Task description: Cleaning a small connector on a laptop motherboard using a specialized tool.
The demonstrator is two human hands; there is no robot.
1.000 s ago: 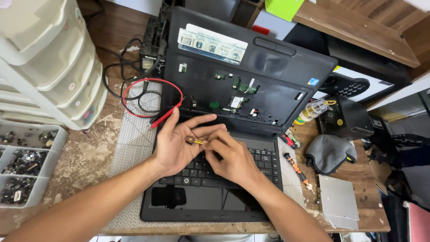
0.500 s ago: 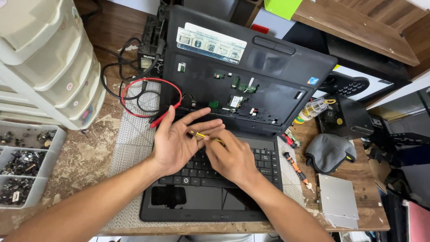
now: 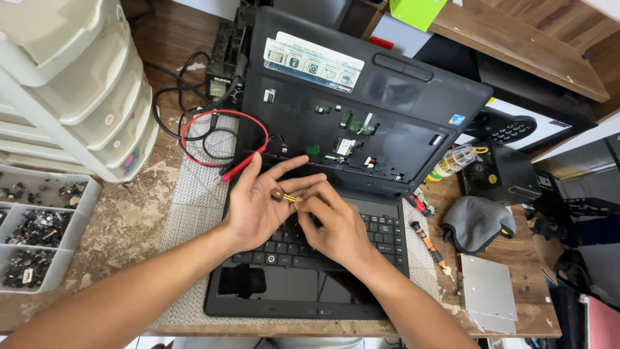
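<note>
1. Sitting at nine o'clock, a grey plastic tray (image 3: 45, 258) holds heaps of small dark screws in its compartments, with rounded cream plastic drawers (image 3: 77, 90) stacked above it at ten o'clock.
2. Looped at eleven o'clock, a red wire (image 3: 223, 139) and black cable lie on a woven grey mat (image 3: 194, 200) over scuffed, pale-stained wood.
3. Cupped palm-up at the centre, the left hand (image 3: 258, 210) lies open, and a small dark plug with yellow wires (image 3: 283, 196) rests on its fingers.
4. Pinching those wires, the right hand (image 3: 332, 226) is closed round them above the black laptop (image 3: 361, 123) keyboard.
5. At three o'clock lie an orange-handled screwdriver (image 3: 429, 242), a soft grey cloth (image 3: 478, 223) and a flat silver metal plate (image 3: 487, 294).
6. At one o'clock runs a wooden shelf (image 3: 516, 39).
</note>
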